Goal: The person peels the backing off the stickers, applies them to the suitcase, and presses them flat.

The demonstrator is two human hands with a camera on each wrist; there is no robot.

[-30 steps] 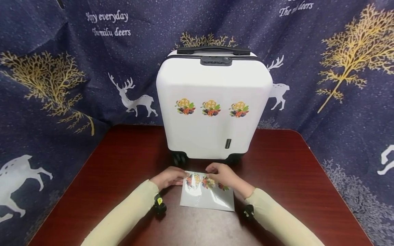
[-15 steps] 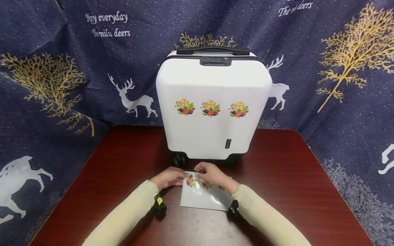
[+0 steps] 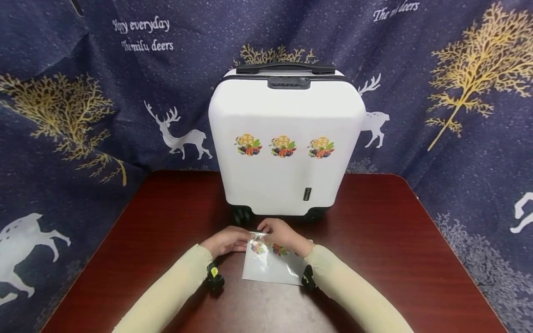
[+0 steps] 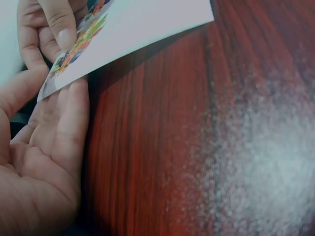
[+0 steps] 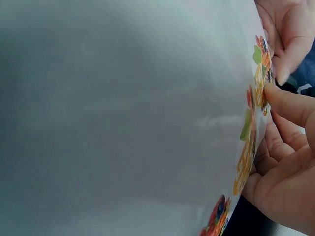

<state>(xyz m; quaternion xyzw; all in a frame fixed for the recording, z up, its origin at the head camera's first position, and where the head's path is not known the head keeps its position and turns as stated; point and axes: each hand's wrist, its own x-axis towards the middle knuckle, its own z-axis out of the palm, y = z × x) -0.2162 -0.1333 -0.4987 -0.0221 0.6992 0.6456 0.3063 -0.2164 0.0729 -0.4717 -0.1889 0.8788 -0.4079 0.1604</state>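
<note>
A white glossy sheet of stickers (image 3: pixel 270 270) with fruit-cluster prints along its far edge is held slightly above the dark red table. At its far left corner my left hand (image 3: pixel 226 241) pinches it; the left wrist view shows the fingers (image 4: pixel 74 118) beneath and the thumb at the edge. My right hand (image 3: pixel 285 236) grips the far edge close by, thumb on a print (image 5: pixel 261 93) and fingers below, covering part of the prints. Behind the hands stands a white suitcase (image 3: pixel 283 178) bearing three similar fruit stickers (image 3: pixel 283 147) in a row.
The suitcase has a black top handle (image 3: pixel 285 69), a combination lock (image 3: pixel 289 83) and black wheels (image 3: pixel 242 214). It stands on the dark red wooden table (image 3: pixel 387 240). A blue deer-and-tree patterned cloth (image 3: pixel 187 83) hangs behind.
My right hand has slid left along the sheet's far edge, nearer my left hand. The left hand stays at the corner. The view has shifted slightly.
</note>
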